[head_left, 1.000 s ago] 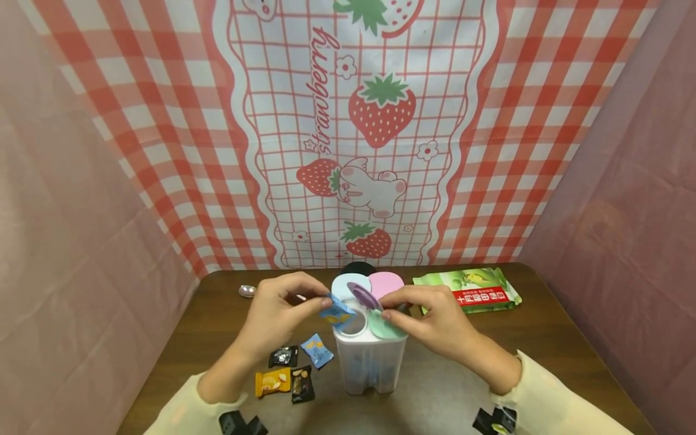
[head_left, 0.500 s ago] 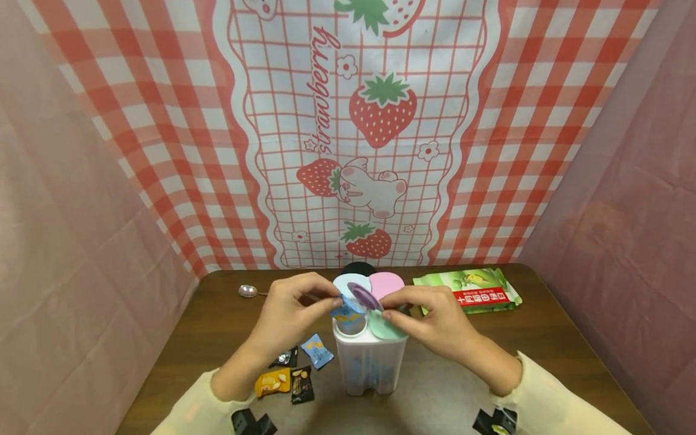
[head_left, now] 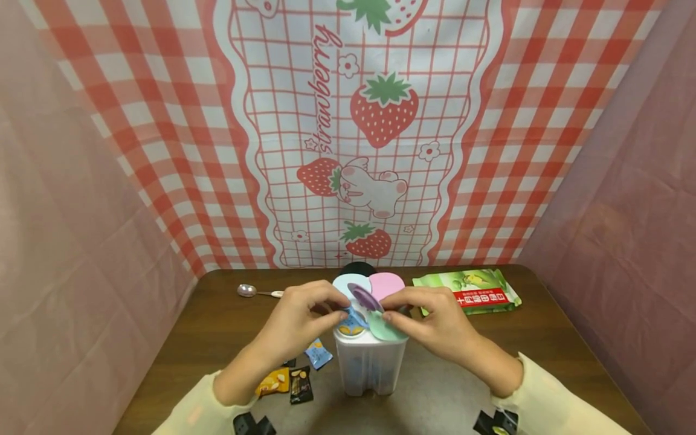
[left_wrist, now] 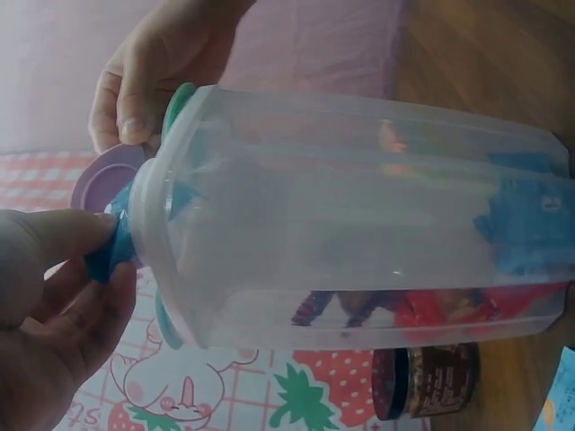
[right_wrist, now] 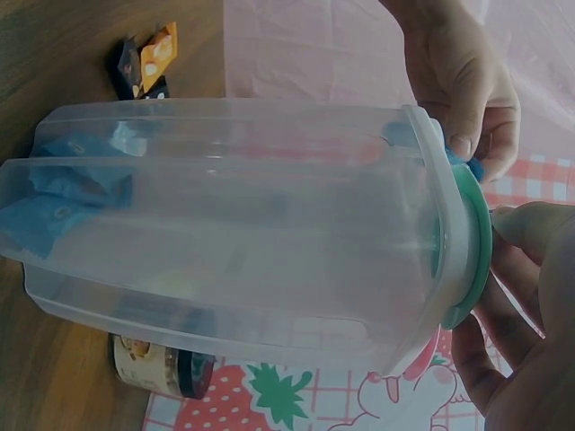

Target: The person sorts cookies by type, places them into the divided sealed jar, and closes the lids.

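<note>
A clear plastic storage container (head_left: 371, 368) stands upright on the table, its white top fitted with blue, pink, green and purple round lids. The purple lid (head_left: 367, 296) is tilted up, and my right hand (head_left: 437, 314) pinches its edge. My left hand (head_left: 304, 317) pinches a blue snack packet (head_left: 353, 321) between thumb and fingers, its lower end going into the round opening below that lid. In the left wrist view, the blue packet (left_wrist: 119, 235) is partly inside the rim. Several blue packets (right_wrist: 76, 184) lie at the container's bottom, and red wrappers (left_wrist: 440, 307) show in another compartment.
Left of the container lie another blue packet (head_left: 318, 354), a yellow packet (head_left: 273, 381) and black packets (head_left: 301, 385). A spoon (head_left: 255, 292) lies at the back left, a green wipes pack (head_left: 470, 291) at the back right. A dark-lidded jar (right_wrist: 162, 366) stands behind the container.
My left hand has moved right and slightly down, bringing the blue packet from beside the opening into it. My right hand keeps the purple lid tilted up in the same place.
</note>
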`<state>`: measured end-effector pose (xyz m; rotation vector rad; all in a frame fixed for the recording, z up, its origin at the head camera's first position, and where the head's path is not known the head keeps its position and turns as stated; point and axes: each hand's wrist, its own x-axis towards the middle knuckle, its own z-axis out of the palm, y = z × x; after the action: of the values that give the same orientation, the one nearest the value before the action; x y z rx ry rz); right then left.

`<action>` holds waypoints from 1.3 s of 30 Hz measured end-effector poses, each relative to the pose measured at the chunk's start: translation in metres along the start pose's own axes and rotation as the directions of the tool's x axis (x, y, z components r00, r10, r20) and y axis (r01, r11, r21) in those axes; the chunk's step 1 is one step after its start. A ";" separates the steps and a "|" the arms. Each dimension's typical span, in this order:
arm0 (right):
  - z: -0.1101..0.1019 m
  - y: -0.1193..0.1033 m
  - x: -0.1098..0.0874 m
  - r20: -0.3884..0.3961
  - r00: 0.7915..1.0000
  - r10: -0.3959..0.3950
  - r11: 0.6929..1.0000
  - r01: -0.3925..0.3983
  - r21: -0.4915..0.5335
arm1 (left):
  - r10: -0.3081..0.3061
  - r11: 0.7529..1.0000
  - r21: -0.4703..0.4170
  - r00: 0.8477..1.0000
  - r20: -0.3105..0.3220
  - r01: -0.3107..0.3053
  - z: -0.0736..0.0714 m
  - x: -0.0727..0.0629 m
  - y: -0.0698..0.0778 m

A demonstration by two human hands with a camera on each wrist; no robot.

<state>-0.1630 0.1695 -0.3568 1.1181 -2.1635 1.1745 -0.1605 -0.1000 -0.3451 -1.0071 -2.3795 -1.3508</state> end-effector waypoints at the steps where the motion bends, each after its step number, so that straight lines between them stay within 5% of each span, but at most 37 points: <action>1: 0.000 0.000 0.000 0.000 1.000 0.001 1.000 -0.001 -0.002 | 0.016 1.000 0.004 1.000 0.000 -0.016 0.000 0.000 0.000; 8: -0.001 0.000 0.000 0.002 1.000 -0.004 1.000 0.004 -0.005 | 0.164 0.983 0.081 0.987 -0.003 -0.163 0.006 0.003 -0.003; 13: 0.000 0.000 0.000 0.003 1.000 -0.006 1.000 0.006 0.002 | 0.205 0.972 0.121 0.978 -0.024 -0.201 0.005 0.003 -0.002; 23: 0.000 -0.001 0.000 0.000 1.000 -0.010 1.000 0.010 -0.003 | 0.185 0.972 0.145 0.983 -0.003 -0.183 0.008 0.001 0.000; 31: -0.001 -0.001 -0.001 0.001 1.000 -0.010 1.000 0.010 0.001 | 0.230 0.950 0.200 0.971 0.070 -0.239 0.011 -0.003 0.001; 39: -0.001 -0.002 0.000 0.000 1.000 -0.004 1.000 0.004 -0.009 | 0.158 0.955 0.246 0.987 0.043 -0.164 0.010 -0.005 0.002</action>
<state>-0.1612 0.1698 -0.3552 1.1178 -2.1637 1.1617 -0.1544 -0.0931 -0.3519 -1.1181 -2.3499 -0.9603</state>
